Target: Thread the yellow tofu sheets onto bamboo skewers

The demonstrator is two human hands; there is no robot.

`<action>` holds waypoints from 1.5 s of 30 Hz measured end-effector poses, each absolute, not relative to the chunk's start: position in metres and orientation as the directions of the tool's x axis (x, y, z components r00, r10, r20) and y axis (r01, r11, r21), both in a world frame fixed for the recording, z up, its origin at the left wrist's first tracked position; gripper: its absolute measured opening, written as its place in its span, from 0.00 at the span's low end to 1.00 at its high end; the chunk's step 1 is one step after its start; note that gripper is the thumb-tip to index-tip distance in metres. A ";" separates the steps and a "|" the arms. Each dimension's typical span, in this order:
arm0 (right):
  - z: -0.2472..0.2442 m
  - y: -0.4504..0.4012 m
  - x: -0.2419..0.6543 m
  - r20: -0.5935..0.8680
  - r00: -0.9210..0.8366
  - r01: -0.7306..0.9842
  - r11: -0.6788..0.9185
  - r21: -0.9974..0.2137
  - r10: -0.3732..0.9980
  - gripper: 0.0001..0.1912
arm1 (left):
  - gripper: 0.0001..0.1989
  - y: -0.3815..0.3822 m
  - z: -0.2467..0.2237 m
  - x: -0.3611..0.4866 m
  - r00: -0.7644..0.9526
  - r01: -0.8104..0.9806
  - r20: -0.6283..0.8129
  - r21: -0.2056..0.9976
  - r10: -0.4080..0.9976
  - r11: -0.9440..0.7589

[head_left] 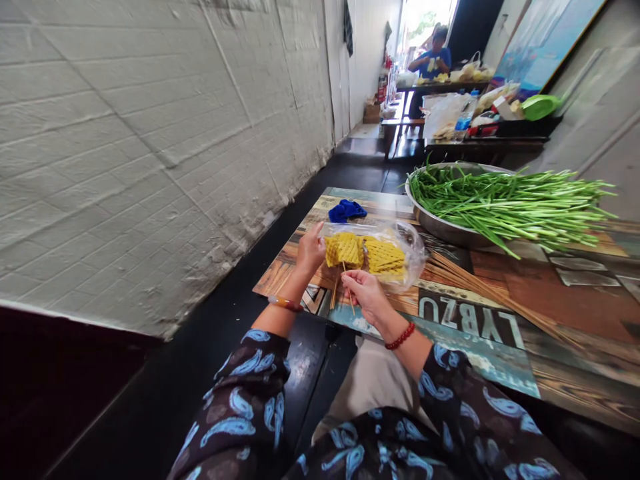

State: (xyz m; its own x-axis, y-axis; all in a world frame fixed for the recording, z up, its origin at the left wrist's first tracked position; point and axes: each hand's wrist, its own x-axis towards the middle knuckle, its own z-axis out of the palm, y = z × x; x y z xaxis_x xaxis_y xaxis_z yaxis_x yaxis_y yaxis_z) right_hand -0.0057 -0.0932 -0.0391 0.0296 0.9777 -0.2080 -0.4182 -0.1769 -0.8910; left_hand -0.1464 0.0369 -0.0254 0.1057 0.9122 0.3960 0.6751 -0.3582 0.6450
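Yellow latticed food pieces (pixel 384 257) lie in a clear plastic bag (pixel 413 245) near the table's left end. My left hand (pixel 311 251) is closed at the left edge of the nearest yellow piece (pixel 345 249). My right hand (pixel 364 291) pinches a thin wooden skewer (pixel 345 268) just in front of that piece; whether its tip is inside the piece is too small to tell. More skewers (pixel 334 293) point toward me beside it.
Behind the bag lies a blue cloth (pixel 347 211). To the right are a long bundle of skewers (pixel 493 293) and a metal bowl (pixel 440 225) heaped with green stalks (pixel 510 200). A wall (pixel 165 133) runs along the left. A person (pixel 434 61) sits at a far table.
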 end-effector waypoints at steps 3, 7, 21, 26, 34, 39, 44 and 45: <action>-0.041 -0.096 -0.005 -0.226 0.027 -0.424 -0.193 -0.885 0.974 0.19 | 0.26 0.034 -0.023 -0.152 0.132 0.748 0.473 0.529 0.871 -0.401; -0.039 -0.098 -0.003 -0.239 0.017 -0.435 -0.209 -0.876 0.971 0.20 | 0.27 0.040 -0.023 -0.161 0.032 0.803 0.431 0.526 0.902 -0.280; -0.024 -0.078 -0.003 -0.184 0.045 -0.490 -0.139 -0.861 0.982 0.20 | 0.09 0.051 -0.019 -0.161 -0.026 0.656 0.359 0.710 0.933 -0.255; -0.029 -0.074 -0.020 -0.209 0.042 -0.509 -0.159 -0.846 0.977 0.20 | 0.08 0.041 -0.011 -0.155 0.005 0.651 0.381 0.701 0.925 -0.292; -0.037 -0.076 -0.010 -0.249 0.033 -0.503 -0.199 -0.841 0.968 0.19 | 0.13 0.024 -0.008 -0.152 -0.004 0.731 0.465 0.606 0.886 -0.315; -0.032 -0.074 -0.005 -0.241 0.014 -0.496 -0.203 -0.845 0.970 0.18 | 0.18 -0.008 -0.015 -0.146 0.309 0.861 0.644 0.124 0.700 -0.493; -0.030 -0.073 -0.007 -0.235 0.000 -0.504 -0.203 -0.840 0.972 0.18 | 0.16 -0.015 -0.021 -0.138 0.397 0.881 0.531 0.009 0.749 -0.474; -0.029 -0.073 -0.007 -0.235 -0.001 -0.506 -0.203 -0.838 0.972 0.17 | 0.15 -0.013 -0.021 -0.136 0.383 0.893 0.515 0.008 0.767 -0.451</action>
